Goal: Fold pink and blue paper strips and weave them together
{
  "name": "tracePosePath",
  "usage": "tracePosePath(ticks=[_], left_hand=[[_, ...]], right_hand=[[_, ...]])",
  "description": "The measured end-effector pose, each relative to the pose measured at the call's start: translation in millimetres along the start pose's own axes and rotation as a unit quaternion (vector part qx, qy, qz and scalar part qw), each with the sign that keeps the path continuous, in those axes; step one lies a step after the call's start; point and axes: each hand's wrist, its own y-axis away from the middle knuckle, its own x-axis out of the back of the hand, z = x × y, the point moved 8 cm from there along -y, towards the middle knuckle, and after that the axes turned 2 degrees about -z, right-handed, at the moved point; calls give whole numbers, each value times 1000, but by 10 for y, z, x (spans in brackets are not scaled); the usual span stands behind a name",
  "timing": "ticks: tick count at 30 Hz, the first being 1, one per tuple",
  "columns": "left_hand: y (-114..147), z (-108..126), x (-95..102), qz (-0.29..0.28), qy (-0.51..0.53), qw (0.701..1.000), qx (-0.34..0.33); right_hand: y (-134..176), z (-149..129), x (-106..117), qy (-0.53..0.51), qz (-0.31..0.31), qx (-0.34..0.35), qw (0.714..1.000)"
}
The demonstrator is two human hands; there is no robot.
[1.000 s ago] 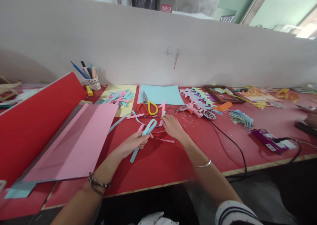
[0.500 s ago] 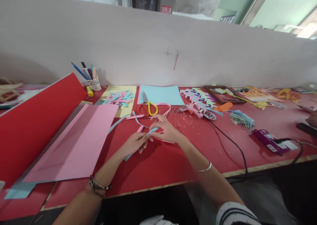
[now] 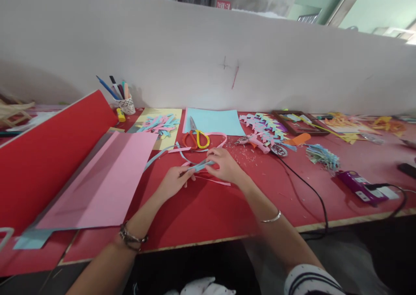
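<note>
Left hand [image 3: 175, 183]: thumb and fingers pinch one end of the blue strip [image 3: 198, 167]. Right hand [image 3: 225, 166]: fingertips pinch the other end. Strip spans the gap between the hands, over the red table [image 3: 211, 217]. Loose pink strip [image 3: 214, 181] lies just below it, toward the near edge. Scissors [image 3: 196, 133] lie beyond the hands, blades over the blue sheet [image 3: 216, 121]. Pink sheet [image 3: 104, 182] lies left of the left hand.
</note>
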Motion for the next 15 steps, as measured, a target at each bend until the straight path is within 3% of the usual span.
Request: tracePosePath(ticks=[6,15], left_hand=[[13,39,-73,-34,-3,999,-18],[27,155,30,5,-36,998,-50]], right_hand=[[11,-140,-148,-22,-63,20,998],[-23,113,-37,-104,-21,-48,993]])
